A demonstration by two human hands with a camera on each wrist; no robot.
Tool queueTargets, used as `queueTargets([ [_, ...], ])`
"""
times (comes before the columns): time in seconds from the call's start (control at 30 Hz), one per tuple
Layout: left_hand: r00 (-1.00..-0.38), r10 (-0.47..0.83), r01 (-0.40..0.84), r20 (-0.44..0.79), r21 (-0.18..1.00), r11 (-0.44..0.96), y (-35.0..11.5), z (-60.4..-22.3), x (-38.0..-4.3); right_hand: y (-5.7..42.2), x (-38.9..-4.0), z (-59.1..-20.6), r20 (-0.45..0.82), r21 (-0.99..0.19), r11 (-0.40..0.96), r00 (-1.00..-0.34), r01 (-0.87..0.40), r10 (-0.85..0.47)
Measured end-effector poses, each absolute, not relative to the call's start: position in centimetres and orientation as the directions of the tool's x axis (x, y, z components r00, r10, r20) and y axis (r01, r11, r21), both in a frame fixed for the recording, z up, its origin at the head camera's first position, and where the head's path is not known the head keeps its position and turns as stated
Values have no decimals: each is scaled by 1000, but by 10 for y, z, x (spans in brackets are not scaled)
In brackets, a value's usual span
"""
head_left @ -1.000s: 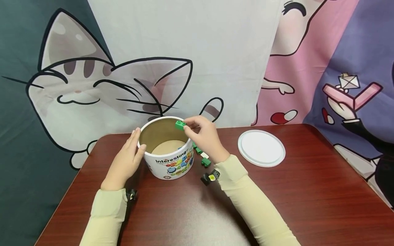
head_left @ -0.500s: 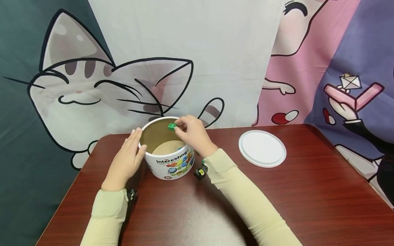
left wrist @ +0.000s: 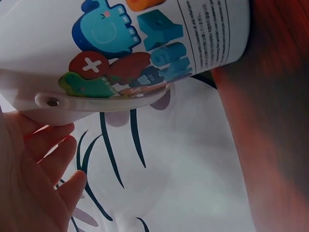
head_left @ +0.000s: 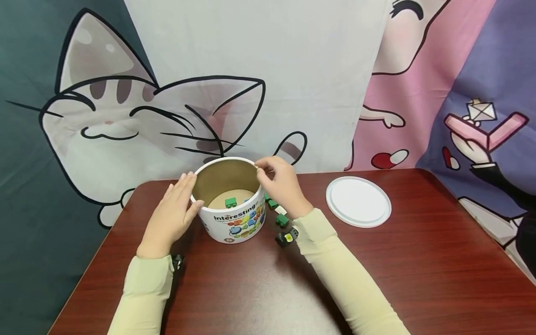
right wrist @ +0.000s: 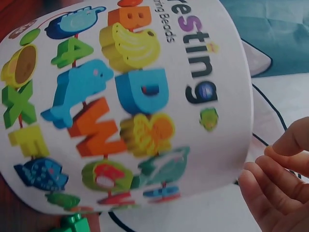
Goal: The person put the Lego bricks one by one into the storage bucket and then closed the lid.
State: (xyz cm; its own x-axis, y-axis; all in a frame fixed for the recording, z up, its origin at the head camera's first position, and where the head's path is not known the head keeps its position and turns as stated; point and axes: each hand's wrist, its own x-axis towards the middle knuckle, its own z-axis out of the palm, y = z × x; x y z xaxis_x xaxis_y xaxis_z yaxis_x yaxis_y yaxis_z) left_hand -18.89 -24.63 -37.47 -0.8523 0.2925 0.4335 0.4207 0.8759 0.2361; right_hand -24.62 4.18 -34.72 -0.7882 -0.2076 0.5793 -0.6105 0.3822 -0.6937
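A white round tub (head_left: pixel 234 225) with colourful "Interesting" print stands on the table, its mouth uncovered. On its floor lies a green toy brick (head_left: pixel 231 203), with a sliver of something blue partly hidden behind the front rim. My left hand (head_left: pixel 173 216) lies along the tub's left rim with fingers extended; in the left wrist view its fingertips are beside the tub's white handle (left wrist: pixel 116 104). At the right rim is my right hand (head_left: pixel 282 184), fingers loosely bent and holding nothing visible. Below it, several green bricks (head_left: pixel 282 220) and a white piece (head_left: pixel 280 211) rest on the table.
A round white lid (head_left: pixel 358 202) lies flat on the brown table (head_left: pixel 418 260), right of the tub. Behind the table hangs a cloth backdrop (head_left: pixel 318 70) with cartoon drawings. A small black camera (head_left: pixel 286 237) is on the right wrist.
My right hand moved left over the tub with the green brick, let it drop inside, and drew back to the right rim. My left hand stayed at the left rim.
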Motion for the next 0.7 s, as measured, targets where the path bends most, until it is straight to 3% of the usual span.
queueTargets([
  [0.43,-827,339,455,449,179,872,-249,-375,-191,84,-249,-378,430,-756,465,-885,-461,-179],
  [0.7,-831,336,453,444,188,872,-248,-375,-191,97,-249,-393,320,-693,574,-900,-436,-297],
])
